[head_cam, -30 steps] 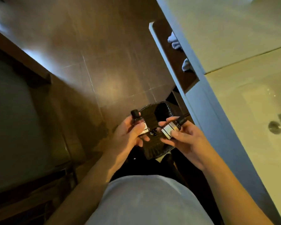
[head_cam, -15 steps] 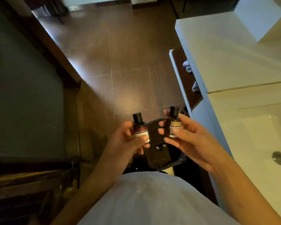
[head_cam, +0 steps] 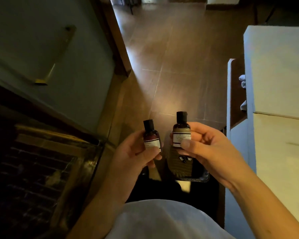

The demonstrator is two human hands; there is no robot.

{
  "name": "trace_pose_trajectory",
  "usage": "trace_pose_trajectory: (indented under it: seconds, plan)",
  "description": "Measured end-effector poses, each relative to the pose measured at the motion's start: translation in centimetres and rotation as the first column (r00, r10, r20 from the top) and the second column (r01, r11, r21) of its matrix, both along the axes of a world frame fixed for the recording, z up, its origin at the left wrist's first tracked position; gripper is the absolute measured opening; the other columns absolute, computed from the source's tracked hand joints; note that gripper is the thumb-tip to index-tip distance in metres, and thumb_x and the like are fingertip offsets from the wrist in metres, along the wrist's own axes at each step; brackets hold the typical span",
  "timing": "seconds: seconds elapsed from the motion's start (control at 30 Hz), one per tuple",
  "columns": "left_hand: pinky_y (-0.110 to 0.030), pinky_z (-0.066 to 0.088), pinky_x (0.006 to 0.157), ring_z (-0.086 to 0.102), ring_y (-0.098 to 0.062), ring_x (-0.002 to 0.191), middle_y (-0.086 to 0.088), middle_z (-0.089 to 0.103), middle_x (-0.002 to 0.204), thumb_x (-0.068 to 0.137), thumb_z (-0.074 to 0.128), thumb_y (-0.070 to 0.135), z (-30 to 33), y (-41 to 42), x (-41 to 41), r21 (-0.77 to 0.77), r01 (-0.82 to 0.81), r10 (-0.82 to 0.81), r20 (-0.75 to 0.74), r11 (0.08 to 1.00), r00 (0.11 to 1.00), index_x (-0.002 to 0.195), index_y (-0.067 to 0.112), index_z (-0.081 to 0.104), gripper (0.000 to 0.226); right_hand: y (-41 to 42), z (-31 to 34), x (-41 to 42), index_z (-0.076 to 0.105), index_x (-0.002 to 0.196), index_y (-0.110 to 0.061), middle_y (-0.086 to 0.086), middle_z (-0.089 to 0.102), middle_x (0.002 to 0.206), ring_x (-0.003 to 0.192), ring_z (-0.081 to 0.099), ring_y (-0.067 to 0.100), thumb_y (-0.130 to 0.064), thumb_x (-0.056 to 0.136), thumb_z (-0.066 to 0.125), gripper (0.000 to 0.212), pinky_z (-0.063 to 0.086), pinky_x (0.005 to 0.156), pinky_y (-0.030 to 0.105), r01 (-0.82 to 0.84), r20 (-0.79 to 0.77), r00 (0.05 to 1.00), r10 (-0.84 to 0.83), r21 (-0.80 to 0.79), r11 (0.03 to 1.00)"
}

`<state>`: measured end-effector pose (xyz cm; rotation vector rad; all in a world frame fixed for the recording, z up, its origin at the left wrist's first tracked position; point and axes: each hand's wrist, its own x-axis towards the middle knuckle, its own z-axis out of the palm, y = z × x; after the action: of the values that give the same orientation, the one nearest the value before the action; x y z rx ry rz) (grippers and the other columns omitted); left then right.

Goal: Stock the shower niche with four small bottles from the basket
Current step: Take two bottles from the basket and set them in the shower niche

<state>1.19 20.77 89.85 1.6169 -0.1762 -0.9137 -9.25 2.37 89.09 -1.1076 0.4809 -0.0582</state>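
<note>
My left hand (head_cam: 133, 156) grips a small dark reddish bottle (head_cam: 151, 137) with a black cap and a white label, held upright. My right hand (head_cam: 209, 150) holds a second small bottle (head_cam: 181, 131), brownish with a black cap and white label, also upright, thumb across its lower front. Below and between the two hands lies the dark woven basket (head_cam: 181, 169) on the floor, with a few small dark items inside. The shower niche is not in view.
A pale vanity counter (head_cam: 280, 83) runs along the right side, with a brown shelf (head_cam: 236, 94) below holding folded white towels (head_cam: 242, 81). Brown floor tiles (head_cam: 176, 66) stretch ahead. A dark wall and a framed dark panel (head_cam: 38, 169) fill the left.
Both hands lifted the bottles higher above the basket, and the right bottle went from lying sideways to upright. The view tilted up and swung left, showing more floor and left wall.
</note>
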Motion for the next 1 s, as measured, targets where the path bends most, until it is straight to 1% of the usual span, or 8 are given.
trace_pose_trajectory:
  seconds: [0.27,0.43,0.53,0.6,0.7,0.83,0.9,1.0]
  plan:
    - [-0.035,0.055,0.082,0.07,-0.017,0.094,0.002,0.074,0.107,0.081,0.072,0.019,1.5,4.1,0.0,-0.043,-0.155,0.158,0.079,0.987,0.984,0.115,0.036,0.066,0.038,2.7,1.5,3.1,0.071,0.108,-0.012,0.01,0.078,0.099,0.089,0.075,0.021,0.002,0.07,0.067,0.041,0.06,0.073,0.026,-0.123,0.115,0.986,0.118,0.033,0.992]
    - [-0.042,0.055,0.09,0.071,-0.016,0.099,0.007,0.073,0.104,0.061,0.082,0.033,1.3,8.9,1.4,-0.059,-0.302,0.307,0.101,0.951,0.946,0.111,0.041,0.067,0.052,6.2,0.8,6.8,0.073,0.111,-0.021,0.011,0.076,0.108,0.098,0.073,0.023,-0.028,0.059,0.09,0.055,0.06,0.078,0.029,-0.245,0.127,0.963,0.239,0.037,0.969]
    - [-0.038,0.049,0.082,0.064,-0.007,0.078,0.01,0.068,0.083,0.065,0.076,0.043,1.3,12.7,2.3,-0.059,-0.33,0.334,0.081,0.942,0.939,0.103,0.032,0.068,0.041,9.7,0.4,9.8,0.071,0.114,-0.018,0.012,0.075,0.11,0.098,0.072,0.024,-0.033,0.057,0.092,0.063,0.06,0.08,0.029,-0.328,0.086,0.941,0.326,0.006,0.945]
    - [-0.035,0.045,0.074,0.055,-0.013,0.071,0.003,0.06,0.077,0.077,0.072,0.042,1.4,15.7,2.9,-0.102,-0.362,0.367,0.039,0.927,0.929,0.101,0.024,0.065,0.03,12.8,0.3,11.8,0.071,0.113,-0.016,0.011,0.075,0.107,0.095,0.073,0.022,-0.031,0.058,0.092,0.061,0.059,0.079,0.028,-0.379,0.088,0.922,0.377,0.004,0.925]
    - [-0.029,0.043,0.063,0.05,-0.015,0.061,-0.002,0.058,0.071,0.082,0.069,0.046,1.4,20.3,4.2,-0.117,-0.428,0.43,-0.006,0.896,0.903,0.104,0.018,0.06,0.037,17.9,0.8,14.7,0.073,0.11,-0.017,0.011,0.076,0.105,0.093,0.073,0.02,-0.025,0.063,0.088,0.049,0.059,0.077,0.026,-0.461,0.082,0.885,0.458,0.007,0.888]
    - [-0.033,0.038,0.059,0.048,-0.02,0.061,0.003,0.061,0.065,0.081,0.059,0.036,0.8,26.4,6.6,-0.134,-0.55,0.548,-0.051,0.825,0.835,0.087,0.044,0.065,0.012,25.3,1.1,18.3,0.077,0.1,-0.022,0.009,0.077,0.1,0.09,0.073,0.018,-0.01,0.071,0.072,0.032,0.059,0.072,0.023,-0.548,0.053,0.834,0.549,-0.031,0.836]
    - [-0.031,0.038,0.058,0.047,-0.023,0.065,0.005,0.063,0.069,0.083,0.055,0.026,0.5,29.9,7.6,-0.175,-0.6,0.6,-0.061,0.78,0.798,0.079,0.054,0.066,0.031,29.0,1.1,20.2,0.078,0.099,-0.022,0.007,0.077,0.098,0.089,0.073,0.017,-0.013,0.068,0.074,0.032,0.059,0.071,0.021,-0.594,0.049,0.802,0.596,-0.041,0.803]
    - [-0.029,0.042,0.06,0.049,-0.024,0.069,0.005,0.066,0.076,0.083,0.054,0.017,0.5,35.3,8.4,-0.241,-0.632,0.64,-0.055,0.736,0.767,0.088,0.051,0.069,0.038,34.3,0.9,22.9,0.075,0.107,-0.017,0.011,0.075,0.104,0.093,0.072,0.018,-0.027,0.061,0.088,0.049,0.059,0.072,0.022,-0.683,0.062,0.726,0.684,-0.043,0.729]
